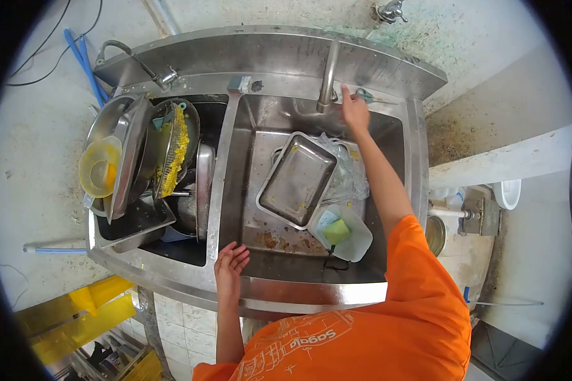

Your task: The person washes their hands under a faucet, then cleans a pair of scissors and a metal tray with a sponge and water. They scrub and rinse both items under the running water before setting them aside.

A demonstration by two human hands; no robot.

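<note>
My right hand [356, 113] reaches to the back of the sink, beside the base of the upright faucet [329, 73]. One finger stretches out; the others show poorly, and nothing is seen in the hand. My left hand [231, 261] hovers by the front rim of the sink [273, 287], its fingers loosely apart and holding nothing. Between them in the basin lie a rectangular metal tray [299, 178], a crumpled clear plastic bag [349, 174] and a whitish plastic container [357, 241]. A green-yellow sponge [337, 232] sits inside the container.
The left basin holds stacked pans and trays, a grater-like tool [166, 152] covered in yellow bits and a yellowish bowl [98, 166]. A curved faucet [130, 54] stands behind it. On the back ledge rest a blue-grey sponge [239, 84] and a greenish item [365, 95].
</note>
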